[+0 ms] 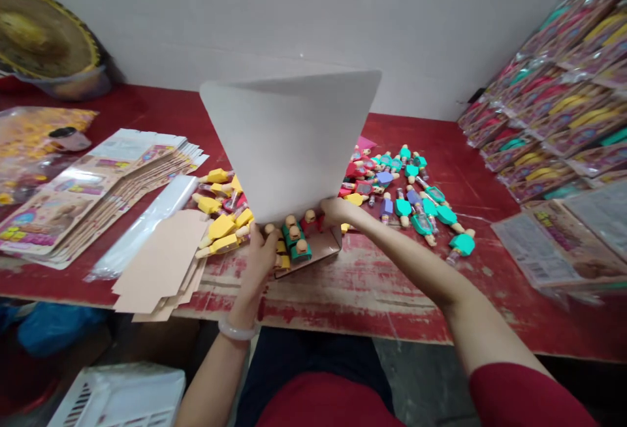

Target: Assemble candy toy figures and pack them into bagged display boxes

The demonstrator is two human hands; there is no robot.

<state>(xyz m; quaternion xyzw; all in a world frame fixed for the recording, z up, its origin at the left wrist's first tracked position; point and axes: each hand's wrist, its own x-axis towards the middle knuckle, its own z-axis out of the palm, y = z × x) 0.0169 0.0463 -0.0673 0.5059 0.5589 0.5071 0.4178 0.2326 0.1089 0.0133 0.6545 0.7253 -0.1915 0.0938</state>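
Near the front edge of the chipped red table (372, 303), my left hand (258, 264) and right hand (337, 211) grip a stiff white card (289, 146) upright over a cardboard tray (318, 251) of little toy figures (296, 241), loose teal toys (421, 215) just right of it

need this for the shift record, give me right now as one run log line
left hand: gripping white curved card sheet | right hand: gripping its lower edge | beneath: brown cardboard tray holding green toy figures
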